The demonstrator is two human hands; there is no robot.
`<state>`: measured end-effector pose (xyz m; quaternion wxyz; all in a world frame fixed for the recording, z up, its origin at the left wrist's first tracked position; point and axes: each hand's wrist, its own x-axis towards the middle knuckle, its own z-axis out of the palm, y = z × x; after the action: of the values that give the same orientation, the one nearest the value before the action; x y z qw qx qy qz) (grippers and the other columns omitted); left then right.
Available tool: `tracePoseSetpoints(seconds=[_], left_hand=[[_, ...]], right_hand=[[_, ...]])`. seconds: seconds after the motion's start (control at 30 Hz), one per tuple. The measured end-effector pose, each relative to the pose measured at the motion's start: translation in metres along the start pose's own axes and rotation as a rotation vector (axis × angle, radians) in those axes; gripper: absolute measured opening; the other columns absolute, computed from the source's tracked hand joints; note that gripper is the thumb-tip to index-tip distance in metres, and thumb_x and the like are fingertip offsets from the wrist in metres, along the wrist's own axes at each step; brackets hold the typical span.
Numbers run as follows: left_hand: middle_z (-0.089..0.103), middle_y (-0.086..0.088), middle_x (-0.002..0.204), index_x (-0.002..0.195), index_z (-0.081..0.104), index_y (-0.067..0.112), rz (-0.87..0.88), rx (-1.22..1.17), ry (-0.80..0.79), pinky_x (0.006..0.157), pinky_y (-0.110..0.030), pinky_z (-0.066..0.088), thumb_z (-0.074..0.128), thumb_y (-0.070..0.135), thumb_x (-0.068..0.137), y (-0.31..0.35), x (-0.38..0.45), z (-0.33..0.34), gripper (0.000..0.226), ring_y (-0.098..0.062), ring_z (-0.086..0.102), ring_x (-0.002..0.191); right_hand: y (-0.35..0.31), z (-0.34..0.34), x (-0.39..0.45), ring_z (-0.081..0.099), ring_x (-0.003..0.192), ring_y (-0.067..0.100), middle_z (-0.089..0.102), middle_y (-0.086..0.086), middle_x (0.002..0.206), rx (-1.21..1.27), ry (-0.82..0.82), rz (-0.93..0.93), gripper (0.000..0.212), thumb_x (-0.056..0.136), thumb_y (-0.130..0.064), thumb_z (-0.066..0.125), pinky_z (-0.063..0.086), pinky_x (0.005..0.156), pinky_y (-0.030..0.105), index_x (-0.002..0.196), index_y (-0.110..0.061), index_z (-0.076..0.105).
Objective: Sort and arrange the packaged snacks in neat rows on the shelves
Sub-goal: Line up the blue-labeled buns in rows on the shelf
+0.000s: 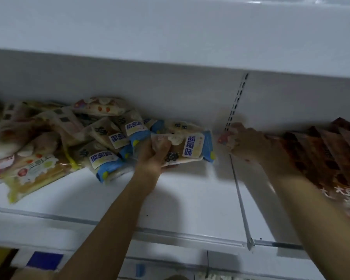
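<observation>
My left hand (153, 156) grips a blue-and-white snack pack (190, 147) at the right end of a loose heap of like packs (109, 138) on the white shelf (190, 195). Yellow and red packs (34, 170) lie jumbled at the heap's left. My right hand (249, 142) reaches to the shelf's back and holds a blurred red-edged pack (223, 139) beside a leaning row of brown packs (331, 150). How its fingers close is blurred.
A metal divider rail (240, 201) runs front to back between the two shelf bays. A slotted upright (235, 102) stands on the back wall. The upper shelf (170, 33) overhangs closely. Price-tag strip (170, 237) with a blue label (45, 260) lines the front edge.
</observation>
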<state>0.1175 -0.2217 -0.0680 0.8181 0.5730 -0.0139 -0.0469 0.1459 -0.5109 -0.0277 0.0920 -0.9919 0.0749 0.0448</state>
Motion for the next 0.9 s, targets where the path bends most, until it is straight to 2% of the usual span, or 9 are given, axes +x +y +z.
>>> tracePoseSetpoints(seconds=[0.07, 0.13, 0.2, 0.33, 0.37, 0.47, 0.6, 0.7, 0.9], left_hand=[[0.07, -0.016, 0.126, 0.136, 0.052, 0.013, 0.014, -0.07, 0.057, 0.085, -0.058, 0.06, 0.073, 0.029, 0.092, 0.024, -0.002, -0.012, 0.051, -0.038, 0.071, 0.11], [0.072, -0.013, 0.121, 0.129, 0.055, 0.015, 0.096, -0.049, 0.101, 0.079, -0.055, 0.062, 0.067, 0.024, 0.099, 0.049, -0.005, -0.027, 0.034, -0.036, 0.073, 0.105], [0.072, -0.011, 0.121, 0.125, 0.056, 0.018, 0.2, 0.011, 0.161, 0.079, -0.054, 0.062, 0.061, 0.023, 0.102, 0.067, -0.008, -0.049, 0.024, -0.033, 0.074, 0.105], [0.061, -0.015, 0.139, 0.146, 0.043, 0.012, 0.424, -0.062, 0.483, 0.09, -0.064, 0.057, 0.073, 0.043, 0.093, 0.093, -0.025, -0.093, 0.069, -0.035, 0.067, 0.12], [0.061, -0.016, 0.138, 0.145, 0.043, 0.012, 0.451, -0.104, 0.551, 0.091, -0.063, 0.057, 0.073, 0.04, 0.094, 0.097, -0.03, -0.108, 0.065, -0.035, 0.067, 0.12], [0.064, -0.012, 0.133, 0.138, 0.047, 0.019, 0.393, -0.13, 0.659, 0.077, -0.048, 0.063, 0.06, 0.025, 0.104, 0.101, -0.042, -0.143, 0.037, -0.031, 0.072, 0.111], [0.066, -0.013, 0.127, 0.129, 0.049, 0.023, 0.338, -0.072, 0.775, 0.07, -0.043, 0.064, 0.06, 0.026, 0.104, 0.118, -0.061, -0.197, 0.027, -0.033, 0.075, 0.101], [0.069, -0.015, 0.123, 0.133, 0.047, 0.014, 0.352, -0.002, 0.78, 0.067, -0.042, 0.064, 0.059, 0.025, 0.104, 0.131, -0.078, -0.231, 0.033, -0.032, 0.076, 0.097], [0.07, -0.015, 0.125, 0.136, 0.049, 0.01, 0.366, 0.108, 0.648, 0.071, -0.042, 0.063, 0.055, 0.02, 0.106, 0.141, -0.101, -0.278, 0.032, -0.033, 0.074, 0.105]], right_hand=[[-0.012, 0.001, 0.006, 0.058, 0.12, 0.038, 0.058, 0.007, 0.131, -0.024, -0.069, -0.014, 0.051, 0.09, -0.035, 0.067, 0.046, 0.101, 0.04, 0.135, -0.034, 0.045], [-0.026, 0.011, 0.009, 0.061, 0.118, 0.038, 0.062, 0.011, 0.131, 0.041, 0.033, -0.031, 0.049, 0.091, -0.053, 0.057, 0.05, 0.097, 0.042, 0.131, -0.028, 0.045], [-0.048, 0.011, 0.009, 0.064, 0.11, 0.038, 0.067, 0.008, 0.122, 0.238, 0.224, -0.04, 0.043, 0.086, -0.045, 0.057, 0.053, 0.092, 0.046, 0.123, -0.029, 0.041], [-0.128, -0.016, -0.007, 0.064, 0.095, 0.038, 0.062, 0.007, 0.103, 0.407, 0.528, -0.229, 0.046, 0.08, -0.029, 0.069, 0.053, 0.08, 0.043, 0.118, -0.023, 0.045], [-0.153, -0.02, -0.01, 0.061, 0.096, 0.038, 0.062, 0.009, 0.102, 0.419, 0.555, -0.304, 0.048, 0.08, -0.026, 0.073, 0.051, 0.08, 0.045, 0.119, -0.02, 0.046], [-0.231, -0.029, -0.014, 0.055, 0.103, 0.038, 0.06, 0.005, 0.105, 0.4, 0.538, -0.498, 0.047, 0.082, -0.021, 0.074, 0.044, 0.086, 0.047, 0.123, -0.018, 0.052], [-0.349, -0.027, 0.009, 0.051, 0.121, 0.035, 0.063, 0.006, 0.126, 0.293, 0.323, -0.722, 0.053, 0.082, -0.035, 0.065, 0.037, 0.099, 0.05, 0.135, -0.031, 0.055], [-0.42, -0.017, 0.034, 0.053, 0.123, 0.034, 0.059, 0.01, 0.13, 0.306, 0.178, -0.796, 0.059, 0.08, -0.044, 0.062, 0.038, 0.103, 0.052, 0.136, -0.026, 0.059], [-0.499, 0.018, 0.075, 0.059, 0.092, 0.03, 0.056, 0.007, 0.103, 0.366, 0.245, -0.868, 0.037, 0.084, -0.04, 0.078, 0.044, 0.074, 0.037, 0.105, -0.015, 0.06]])
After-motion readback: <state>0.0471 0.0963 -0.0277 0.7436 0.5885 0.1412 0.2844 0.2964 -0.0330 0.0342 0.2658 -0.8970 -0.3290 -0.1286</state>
